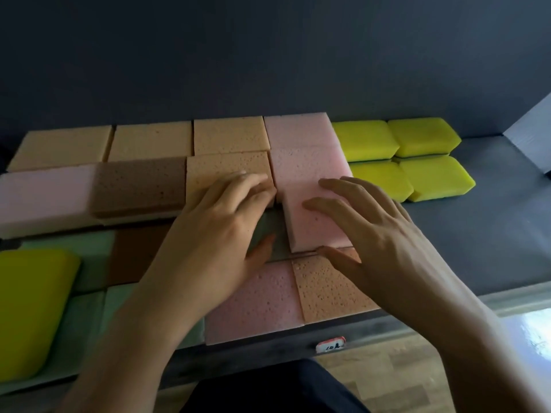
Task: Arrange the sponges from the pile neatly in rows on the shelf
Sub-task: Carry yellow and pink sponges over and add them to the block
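1. We see the left hand lying flat on an orange sponge in the middle row of the shelf. Its fingers are nearly straight and grip nothing.
2. The right hand rests on a long pink sponge with its fingers spread and straight on top, and the thumb touches the sponge's near edge.
3. That pink sponge lies slightly askew, touching the orange sponge on its left, with four yellow sponges just beside it on its right.
4. Left of the orange sponge we find a brown sponge and a pale pink sponge.
5. In front lie a pink front sponge, an orange front sponge and some green sponges.
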### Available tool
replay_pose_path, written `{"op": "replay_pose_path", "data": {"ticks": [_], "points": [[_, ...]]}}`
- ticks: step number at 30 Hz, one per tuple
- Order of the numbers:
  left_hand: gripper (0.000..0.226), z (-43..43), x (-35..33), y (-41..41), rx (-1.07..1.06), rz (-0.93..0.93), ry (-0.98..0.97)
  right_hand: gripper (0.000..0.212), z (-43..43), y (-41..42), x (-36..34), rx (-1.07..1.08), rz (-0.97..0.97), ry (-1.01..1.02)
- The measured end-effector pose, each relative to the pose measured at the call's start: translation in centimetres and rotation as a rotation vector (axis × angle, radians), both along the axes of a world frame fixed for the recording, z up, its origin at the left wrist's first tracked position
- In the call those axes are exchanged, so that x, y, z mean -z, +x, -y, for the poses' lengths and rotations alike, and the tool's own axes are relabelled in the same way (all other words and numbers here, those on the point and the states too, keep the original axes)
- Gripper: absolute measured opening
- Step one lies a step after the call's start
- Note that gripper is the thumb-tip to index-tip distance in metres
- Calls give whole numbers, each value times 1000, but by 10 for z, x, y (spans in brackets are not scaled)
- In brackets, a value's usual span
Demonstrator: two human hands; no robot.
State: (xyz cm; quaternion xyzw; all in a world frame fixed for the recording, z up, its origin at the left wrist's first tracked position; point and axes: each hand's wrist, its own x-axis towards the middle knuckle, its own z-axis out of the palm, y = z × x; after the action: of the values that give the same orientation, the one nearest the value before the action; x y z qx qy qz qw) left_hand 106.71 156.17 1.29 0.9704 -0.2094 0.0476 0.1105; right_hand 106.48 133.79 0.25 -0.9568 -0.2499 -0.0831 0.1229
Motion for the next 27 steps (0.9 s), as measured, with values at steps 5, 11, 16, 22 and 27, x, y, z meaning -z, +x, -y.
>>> {"op": "replay_pose_path", "data": {"ticks": [5, 11, 16, 22, 27], "points": [[61, 2, 2, 0, -10, -3, -19, 59, 1, 0, 0, -28, 0, 10], [61, 3, 7, 1, -31, 11, -16, 59, -1, 3, 4, -23, 2, -7], [61, 4, 8, 1, -33, 16, -14, 61, -1, 4, 6, -16, -27, 0], [55, -5, -4, -12, -72, 56, -35, 58, -10, 0, -7, -48, -5, -6], [49, -41, -12, -42, -188, 135, -85, 47, -54, -3, -18, -179, 45, 118]]}}
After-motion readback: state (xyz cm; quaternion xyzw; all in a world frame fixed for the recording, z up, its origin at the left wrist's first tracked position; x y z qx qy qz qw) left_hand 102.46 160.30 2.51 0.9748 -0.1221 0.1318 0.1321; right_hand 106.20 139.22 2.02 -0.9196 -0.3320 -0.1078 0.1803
